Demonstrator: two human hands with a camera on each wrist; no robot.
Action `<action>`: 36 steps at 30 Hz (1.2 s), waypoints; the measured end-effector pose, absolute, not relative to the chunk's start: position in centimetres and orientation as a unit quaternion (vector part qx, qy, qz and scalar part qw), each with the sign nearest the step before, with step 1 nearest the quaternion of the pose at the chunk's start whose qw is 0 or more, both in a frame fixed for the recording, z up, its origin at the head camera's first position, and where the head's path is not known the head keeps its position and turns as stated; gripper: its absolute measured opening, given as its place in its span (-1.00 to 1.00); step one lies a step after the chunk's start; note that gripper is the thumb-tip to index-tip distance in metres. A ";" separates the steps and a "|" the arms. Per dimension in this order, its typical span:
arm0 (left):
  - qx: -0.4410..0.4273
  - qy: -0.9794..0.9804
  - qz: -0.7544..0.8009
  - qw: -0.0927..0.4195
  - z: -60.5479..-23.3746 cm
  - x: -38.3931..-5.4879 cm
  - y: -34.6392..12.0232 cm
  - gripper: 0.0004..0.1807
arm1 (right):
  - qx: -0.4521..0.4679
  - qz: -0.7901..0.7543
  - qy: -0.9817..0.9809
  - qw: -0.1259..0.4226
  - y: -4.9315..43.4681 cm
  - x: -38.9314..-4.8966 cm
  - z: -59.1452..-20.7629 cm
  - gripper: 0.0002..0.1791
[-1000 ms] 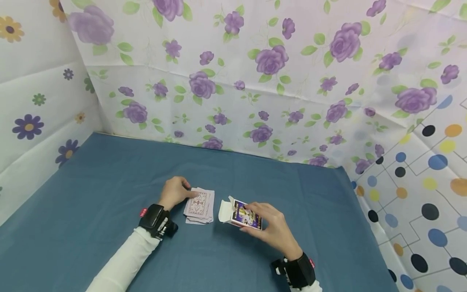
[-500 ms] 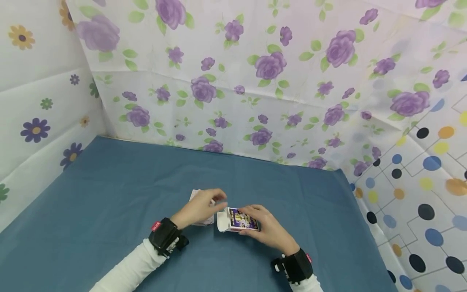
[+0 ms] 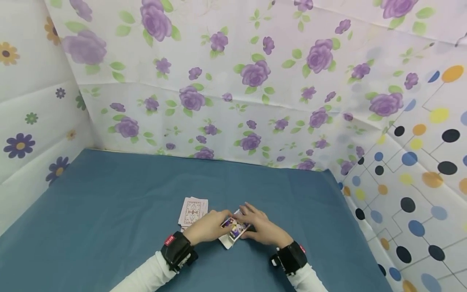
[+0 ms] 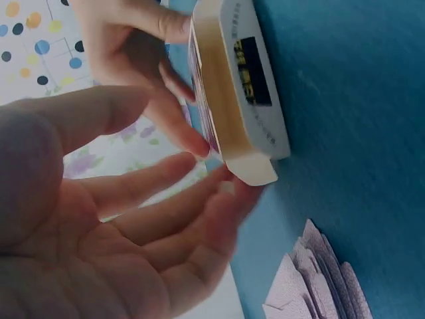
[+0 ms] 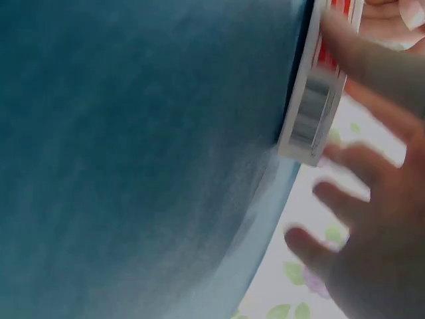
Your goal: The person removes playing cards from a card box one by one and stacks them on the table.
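A small playing-card box (image 3: 236,229) with a purple and yellow picture lies tilted between the two hands in the head view. My right hand (image 3: 264,228) holds it between thumb and fingers. Its open end faces my left hand (image 3: 208,228), and the tan inside shows in the left wrist view, with a white side flap (image 4: 251,170) sticking out. The left fingers, loosely extended, reach beside that flap; whether they touch it is hard to tell. A loose stack of cards (image 3: 192,211), patterned backs up, lies left of the box, partly covered by the left hand.
A blue cloth (image 3: 138,194) covers the table. Behind it hangs a white sheet with purple flowers (image 3: 255,73); a dotted sheet (image 3: 408,202) borders the right side. Each wrist wears a black camera strap (image 3: 178,250).
My left hand has left the card stack and moved right to the box's open end. The right hand has turned the box so that this end points more toward the front.
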State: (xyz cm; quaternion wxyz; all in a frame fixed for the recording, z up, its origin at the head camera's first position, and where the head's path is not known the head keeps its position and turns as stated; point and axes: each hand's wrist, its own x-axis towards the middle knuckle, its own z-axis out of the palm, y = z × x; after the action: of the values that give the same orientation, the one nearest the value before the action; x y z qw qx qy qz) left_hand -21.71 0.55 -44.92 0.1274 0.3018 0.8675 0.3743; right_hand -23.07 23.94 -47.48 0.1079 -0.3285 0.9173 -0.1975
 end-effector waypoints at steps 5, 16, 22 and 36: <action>0.294 0.882 0.349 0.115 -45.0 -21.0 1.1 -0.52 | -0.258 -0.133 0.957 0.021 23.5 -22.5 -47.3 -0.46; 0.298 0.917 0.259 0.061 -45.1 -21.2 3.7 -0.58 | -0.176 -0.155 0.959 0.159 22.5 -23.5 -46.3 -0.17; 0.264 0.928 0.261 0.000 -45.6 -22.3 4.4 -0.71 | -0.176 -0.151 0.959 0.161 22.1 -24.8 -46.4 -0.16; 0.241 0.926 0.214 0.194 -40.9 -30.4 2.4 -0.66 | -0.154 -0.058 0.950 0.266 19.0 -33.5 -40.6 -0.33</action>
State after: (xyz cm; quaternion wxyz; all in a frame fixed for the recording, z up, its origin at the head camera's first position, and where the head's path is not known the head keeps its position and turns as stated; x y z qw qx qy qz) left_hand -30.38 2.41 -40.91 0.1937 0.2413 0.9265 0.2142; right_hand -33.54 19.05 -40.55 0.2660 -0.1542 0.9498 -0.0584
